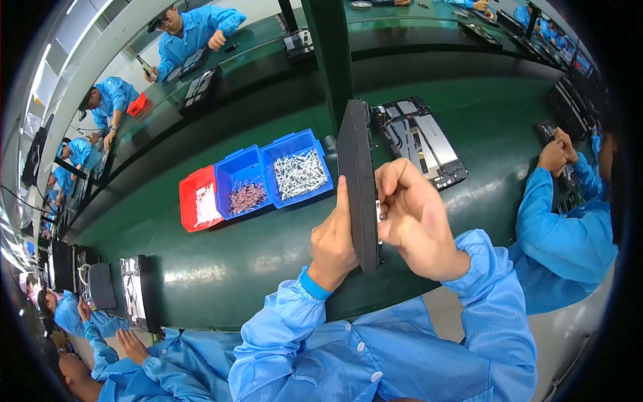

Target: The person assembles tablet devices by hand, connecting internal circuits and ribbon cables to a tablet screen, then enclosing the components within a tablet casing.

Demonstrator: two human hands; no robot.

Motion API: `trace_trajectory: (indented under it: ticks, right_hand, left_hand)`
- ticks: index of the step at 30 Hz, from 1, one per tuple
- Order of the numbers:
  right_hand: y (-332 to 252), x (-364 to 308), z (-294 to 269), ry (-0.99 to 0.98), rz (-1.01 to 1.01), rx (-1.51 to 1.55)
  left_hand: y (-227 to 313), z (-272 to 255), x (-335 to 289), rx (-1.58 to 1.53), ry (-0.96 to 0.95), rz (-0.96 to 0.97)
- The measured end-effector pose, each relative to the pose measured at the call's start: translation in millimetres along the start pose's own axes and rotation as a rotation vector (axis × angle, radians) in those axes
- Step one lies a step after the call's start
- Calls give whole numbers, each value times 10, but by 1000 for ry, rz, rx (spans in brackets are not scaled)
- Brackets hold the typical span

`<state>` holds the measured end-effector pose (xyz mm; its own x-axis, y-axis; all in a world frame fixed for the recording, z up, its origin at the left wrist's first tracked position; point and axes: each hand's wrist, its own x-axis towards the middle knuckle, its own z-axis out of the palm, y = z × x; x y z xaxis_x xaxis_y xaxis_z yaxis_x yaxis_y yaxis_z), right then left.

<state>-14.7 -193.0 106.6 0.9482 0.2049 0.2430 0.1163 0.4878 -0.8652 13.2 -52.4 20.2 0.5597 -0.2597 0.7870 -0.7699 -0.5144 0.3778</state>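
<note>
Black and flat, the case (355,191) is held up on edge in front of the person, its long axis running away from the body and its broad face turned to the left. The left hand (333,242) has hold of it from that side, forefinger stretched along the back. The right hand (426,228) is at the opposite side, thumb and fingers bent in close to the fitted inner face, where a small silvery part shows. So the case lies directly left of the right fingertips, between the two hands, with both near. The right fingers are drawn narrow, but the case's edge-on angle hides whether they pinch anything, so I cannot tell.

Beyond the right hand, a second, opened device (422,144) lies on the green table (268,281). To the left of the case stand a red bin (189,206) and two blue bins (308,194), all holding small pieces.
</note>
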Motion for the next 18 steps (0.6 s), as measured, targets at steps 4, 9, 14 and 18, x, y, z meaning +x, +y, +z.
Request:
trace_trajectory:
  ticks: [4, 9, 14, 18]
  right_hand:
    - [145, -96, 26, -14, -111, 28]
    - [184, -92, -12, -63, -173, -7]
    - [76, -62, -248, -27, -384, -262]
    - [254, -227, -265, 90, -339, -234]
  left_hand:
    - [43, -23, -25, -20, -54, -76]
    - [12, 55, -104, -143, 45, -194]
    - [-183, 30, -250, -100, 2, -274]
    - [-134, -24, -160, -37, 47, -177]
